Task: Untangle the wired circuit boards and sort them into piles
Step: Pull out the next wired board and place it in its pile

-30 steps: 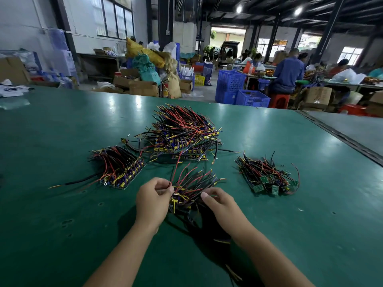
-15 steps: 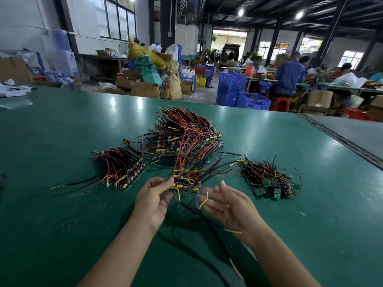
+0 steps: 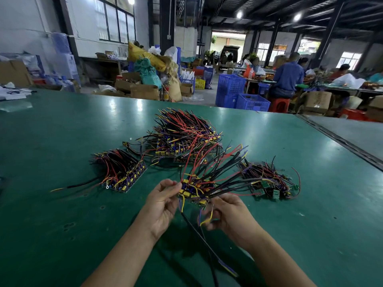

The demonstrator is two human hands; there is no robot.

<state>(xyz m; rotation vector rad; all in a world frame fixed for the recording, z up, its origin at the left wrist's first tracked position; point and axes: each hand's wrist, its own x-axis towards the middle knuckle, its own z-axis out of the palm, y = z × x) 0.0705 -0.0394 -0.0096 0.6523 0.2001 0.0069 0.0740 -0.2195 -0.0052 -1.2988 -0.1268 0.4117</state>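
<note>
Both hands hold one wired board [image 3: 193, 192] just above the bench [image 3: 62, 131], near its front edge and between the piles. The left hand [image 3: 162, 206] is at the board's left edge, its fingers [image 3: 173, 184] bent and closed with the thumb in a pinch on that edge. The right hand [image 3: 231, 215] is under the board's near right corner. Its fingers are curled in toward the corner and the short yellow and blue wire ends hanging there, gripping at that spot, though blur hides which fingertips actually press on the board. From the board its wires [image 3: 223, 164], red, black, blue and yellow, fan up and away to the right. Their tips reach over the edge of the right pile [image 3: 269, 184], a small heap of dark wires with little green boards that lies on the bench just right of the hands. A thick black cable [image 3: 199, 235] drops from the board between the two wrists and trails toward the viewer, ending in a blue and yellow tip. The left pile [image 3: 122, 172] lies flat on the bench left of the hands, its boards stacked in a row with yellow parts along the near edge. The far pile [image 3: 184, 135], the largest and most tangled, sits beyond the held board, and some of the board's red wires cross in front of it.
</note>
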